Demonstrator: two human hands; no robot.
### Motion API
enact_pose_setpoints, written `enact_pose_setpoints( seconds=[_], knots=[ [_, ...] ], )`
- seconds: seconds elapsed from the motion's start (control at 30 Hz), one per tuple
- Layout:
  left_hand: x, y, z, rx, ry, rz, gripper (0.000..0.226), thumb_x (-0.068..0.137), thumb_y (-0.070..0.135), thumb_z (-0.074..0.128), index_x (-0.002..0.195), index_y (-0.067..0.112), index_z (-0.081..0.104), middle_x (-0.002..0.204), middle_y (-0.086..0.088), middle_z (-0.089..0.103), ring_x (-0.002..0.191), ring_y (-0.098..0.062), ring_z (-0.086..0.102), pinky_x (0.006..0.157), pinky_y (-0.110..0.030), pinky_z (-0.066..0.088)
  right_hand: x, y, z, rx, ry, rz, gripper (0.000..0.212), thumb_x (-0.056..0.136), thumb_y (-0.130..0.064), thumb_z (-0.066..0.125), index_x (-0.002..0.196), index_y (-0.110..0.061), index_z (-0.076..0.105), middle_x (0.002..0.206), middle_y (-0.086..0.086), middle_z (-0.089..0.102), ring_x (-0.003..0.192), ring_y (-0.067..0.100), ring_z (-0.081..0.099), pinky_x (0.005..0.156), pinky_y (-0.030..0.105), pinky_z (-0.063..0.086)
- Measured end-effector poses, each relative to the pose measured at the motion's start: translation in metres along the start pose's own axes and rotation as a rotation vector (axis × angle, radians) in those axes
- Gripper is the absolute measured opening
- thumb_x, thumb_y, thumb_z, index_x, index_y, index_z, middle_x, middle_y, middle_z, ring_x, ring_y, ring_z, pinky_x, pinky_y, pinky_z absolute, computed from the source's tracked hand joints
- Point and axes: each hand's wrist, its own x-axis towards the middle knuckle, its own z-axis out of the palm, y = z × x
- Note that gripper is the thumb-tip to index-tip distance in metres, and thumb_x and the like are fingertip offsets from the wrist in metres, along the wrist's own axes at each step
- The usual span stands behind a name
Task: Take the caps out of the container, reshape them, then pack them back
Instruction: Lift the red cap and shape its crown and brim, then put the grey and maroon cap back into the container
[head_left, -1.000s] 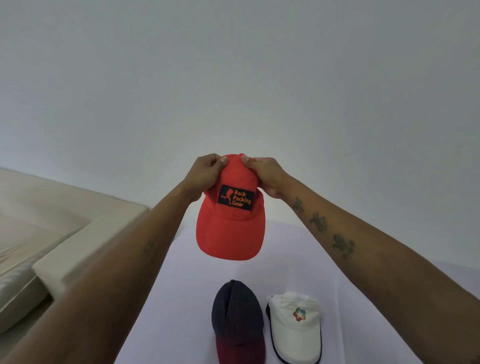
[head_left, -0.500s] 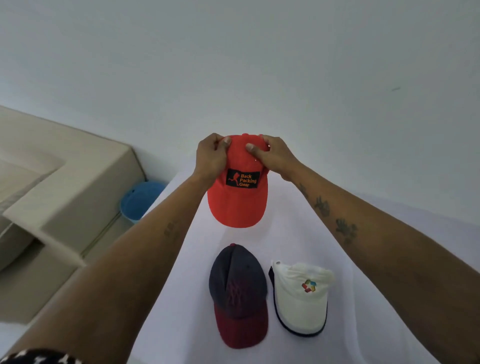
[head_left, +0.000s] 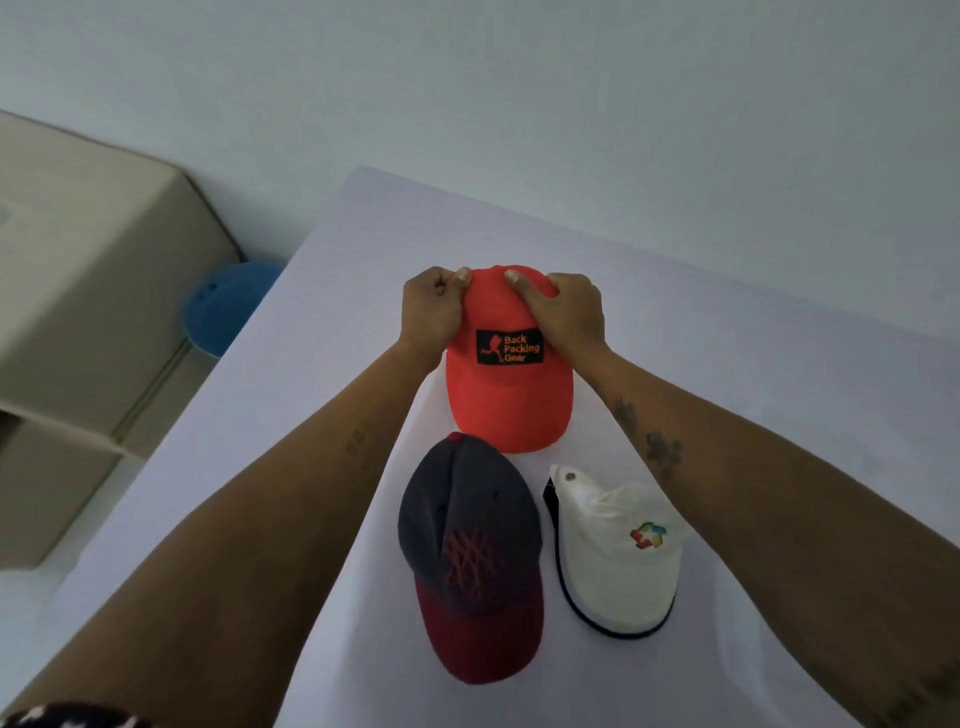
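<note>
Both hands, left (head_left: 431, 312) and right (head_left: 569, 312), gripped the crown of a red fabric cap (head_left: 509, 364) (patch reading "Back Packing Gear") over a white-covered table (head_left: 322, 322) set against a pale wall (head_left: 519, 78); a beige cardboard box (head_left: 88, 270) stood at left.

A single wide-angle head view looks steeply down and forward from close above the white table (head_left: 322, 374), both forearms reaching up from the lower corners toward frame centre, the wall filling the top.
</note>
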Motion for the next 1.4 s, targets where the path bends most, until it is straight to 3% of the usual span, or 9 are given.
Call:
enact_pose_setpoints(
  seconds=[0.23, 0.43, 0.57, 0.77, 0.9, 1.0, 1.17, 1.3, 1.4],
  knots=[
    [-0.004, -0.003, 0.005, 0.008, 0.015, 0.030, 0.034, 0.101, 0.028, 0.039, 0.072, 0.013, 0.049, 0.066, 0.006, 0.045, 0.061, -0.006, 0.041, 0.058, -0.019, 0.037, -0.001, 0.006, 0.011, 0.090, -0.036, 0.041, 0.059, 0.090, -0.058, 0.047, 0.053, -0.017, 0.031, 0.050, -0.004, 0.035, 0.049, 0.012, 0.034, 0.052, 0.029, 0.030],
    [-0.016, -0.019, 0.014, 0.031, 0.025, 0.026, 0.031, 0.104, 0.026, 0.028, 0.102, 0.007, 0.053, 0.081, 0.009, 0.047, 0.072, -0.003, 0.043, 0.064, -0.016, 0.037, -0.015, 0.018, 0.008, 0.194, 0.015, 0.132, 0.052, 0.101, -0.047, 0.025, 0.058, -0.017, 0.027, 0.057, -0.002, 0.039, 0.057, 0.013, 0.037, 0.057, 0.029, 0.032],
    [-0.028, -0.028, 0.020, 0.028, 0.034, 0.007, 0.034, 0.104, 0.024, 0.026, 0.110, 0.004, 0.052, 0.095, 0.002, 0.050, 0.079, -0.006, 0.046, 0.065, -0.014, 0.037, -0.027, 0.040, 0.001, 0.202, 0.039, 0.166, 0.045, 0.101, -0.044, 0.026, 0.063, -0.022, 0.034, 0.066, -0.006, 0.043, 0.062, 0.008, 0.040, 0.062, 0.027, 0.035],
    [-0.020, -0.030, 0.009, 0.005, 0.082, -0.011, 0.035, 0.104, 0.024, 0.026, 0.114, 0.003, 0.052, 0.104, -0.002, 0.054, 0.093, -0.012, 0.050, 0.079, -0.021, 0.040, -0.018, 0.035, 0.004, 0.216, 0.046, 0.148, 0.052, 0.100, -0.044, 0.028, 0.090, 0.000, 0.055, 0.087, 0.008, 0.059, 0.081, 0.021, 0.053, 0.079, 0.038, 0.045],
    [-0.018, -0.040, 0.002, -0.027, 0.141, -0.081, 0.039, 0.103, 0.027, 0.026, 0.122, 0.003, 0.050, 0.112, -0.004, 0.056, 0.102, -0.014, 0.051, 0.089, -0.027, 0.041, -0.018, 0.035, 0.003, 0.193, 0.022, 0.142, 0.051, 0.100, -0.041, 0.028, 0.097, 0.003, 0.054, 0.097, 0.014, 0.060, 0.090, 0.025, 0.056, 0.079, 0.034, 0.043],
    [-0.025, -0.041, -0.002, -0.038, 0.155, -0.100, 0.040, 0.104, 0.028, 0.026, 0.122, 0.003, 0.051, 0.113, -0.004, 0.057, 0.102, -0.015, 0.051, 0.087, -0.026, 0.039, -0.021, 0.035, -0.006, 0.179, 0.008, 0.143, 0.042, 0.101, -0.039, 0.029, 0.085, -0.003, 0.046, 0.086, 0.009, 0.050, 0.078, 0.019, 0.046, 0.073, 0.033, 0.039],
    [-0.063, -0.010, -0.008, -0.080, 0.154, -0.035, 0.039, 0.104, 0.028, 0.026, 0.117, 0.003, 0.053, 0.109, -0.004, 0.057, 0.101, -0.015, 0.053, 0.086, -0.027, 0.039, -0.046, 0.025, -0.045, 0.196, 0.010, 0.152, 0.035, 0.100, -0.043, 0.031, 0.096, -0.012, 0.049, 0.099, 0.003, 0.056, 0.091, 0.017, 0.053, 0.077, 0.028, 0.037],
    [-0.100, 0.009, -0.004, -0.113, 0.136, 0.021, 0.034, 0.103, 0.026, 0.027, 0.090, 0.013, 0.056, 0.098, -0.006, 0.059, 0.090, -0.018, 0.055, 0.082, -0.028, 0.044, -0.078, 0.021, -0.076, 0.203, 0.018, 0.164, 0.035, 0.100, -0.042, 0.031, 0.099, -0.013, 0.049, 0.100, 0.003, 0.057, 0.092, 0.018, 0.054, 0.077, 0.028, 0.036],
    [-0.132, 0.016, 0.006, -0.153, 0.082, 0.027, 0.037, 0.103, 0.027, 0.029, 0.090, 0.009, 0.059, 0.091, -0.007, 0.062, 0.083, -0.017, 0.056, 0.073, -0.021, 0.045, -0.106, 0.023, -0.096, 0.211, 0.019, 0.173, 0.036, 0.100, -0.040, 0.031, 0.103, -0.009, 0.051, 0.101, 0.005, 0.058, 0.093, 0.019, 0.054, 0.077, 0.028, 0.036]
  ],
)
